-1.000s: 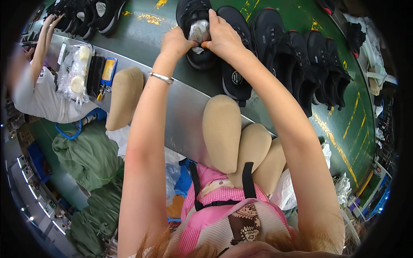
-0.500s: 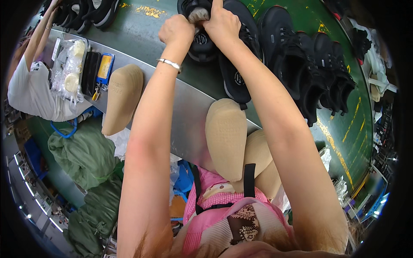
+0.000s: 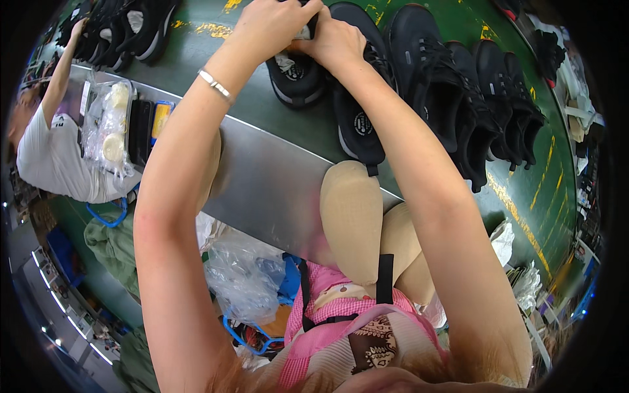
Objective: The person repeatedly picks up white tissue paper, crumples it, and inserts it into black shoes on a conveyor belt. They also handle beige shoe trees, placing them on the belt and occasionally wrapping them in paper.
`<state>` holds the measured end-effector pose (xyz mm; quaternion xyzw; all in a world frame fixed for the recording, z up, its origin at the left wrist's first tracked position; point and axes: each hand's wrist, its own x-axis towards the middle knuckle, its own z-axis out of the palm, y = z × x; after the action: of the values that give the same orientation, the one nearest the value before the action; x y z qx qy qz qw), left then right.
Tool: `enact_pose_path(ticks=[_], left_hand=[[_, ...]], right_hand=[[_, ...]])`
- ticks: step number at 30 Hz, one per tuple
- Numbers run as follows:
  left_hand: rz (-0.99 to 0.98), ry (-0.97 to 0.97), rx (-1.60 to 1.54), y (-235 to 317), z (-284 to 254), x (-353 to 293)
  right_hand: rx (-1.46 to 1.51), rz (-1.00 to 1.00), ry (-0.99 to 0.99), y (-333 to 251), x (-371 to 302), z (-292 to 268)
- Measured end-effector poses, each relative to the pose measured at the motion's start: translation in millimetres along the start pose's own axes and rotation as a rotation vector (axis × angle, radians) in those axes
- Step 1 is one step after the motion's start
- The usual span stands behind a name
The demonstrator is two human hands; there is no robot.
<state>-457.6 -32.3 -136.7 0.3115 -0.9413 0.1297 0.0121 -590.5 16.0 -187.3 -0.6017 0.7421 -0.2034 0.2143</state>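
At the top of the picture, both hands work at a black sneaker (image 3: pixel 296 82) whose heel points toward me. My left hand (image 3: pixel 278 25) is closed on the shoe's upper near its opening, its fingers partly cut off by the picture's edge. Against it, my right hand (image 3: pixel 334 44) grips the other side of the same opening. Something pale shows inside the shoe between the hands. Another black sneaker (image 3: pixel 359 128) lies beside it, partly behind my right hand and forearm. A beige shoe-shaped form (image 3: pixel 352 209) rests below, near my lap.
More black sneakers (image 3: pixel 436 85) line the green table (image 3: pixel 262 131) to the right. A metal ledge (image 3: pixel 262 190) runs along its near side. Left are a plastic-wrapped package (image 3: pixel 108 128) and a person in a white shirt (image 3: pixel 56 157). Crumpled clear plastic (image 3: pixel 242 268) lies below.
My left hand has moved up and right, over the shoe's opening and against my right hand. The left elbow has swung outward, uncovering the clear plastic and covering most of the left beige form.
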Motion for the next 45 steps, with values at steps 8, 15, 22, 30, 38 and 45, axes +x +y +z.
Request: enact_pose_path(ticks=[8,15,22,30,38,45], left_hand=[[-0.231,0.096,-0.232,13,-2,-37],[-0.697,0.053,-0.981,-15,74,-84],[-0.587,-0.135,-0.857,37,79,-37],[-0.337,-0.389,-0.943,216,19,31],[-0.113,-0.170,-0.613,240,-29,75],[0.013,0.020,-0.469,252,-1,76]], right_hand=[[-0.062,-0.102,-0.006,-6,8,9],[0.057,-0.111,0.043,-7,-5,9],[0.061,-0.002,0.081,53,-40,-30],[-0.126,0.280,-0.023,172,-140,-127],[0.017,0.091,0.186,207,-144,-128],[0.024,0.211,0.224,206,-139,-111]])
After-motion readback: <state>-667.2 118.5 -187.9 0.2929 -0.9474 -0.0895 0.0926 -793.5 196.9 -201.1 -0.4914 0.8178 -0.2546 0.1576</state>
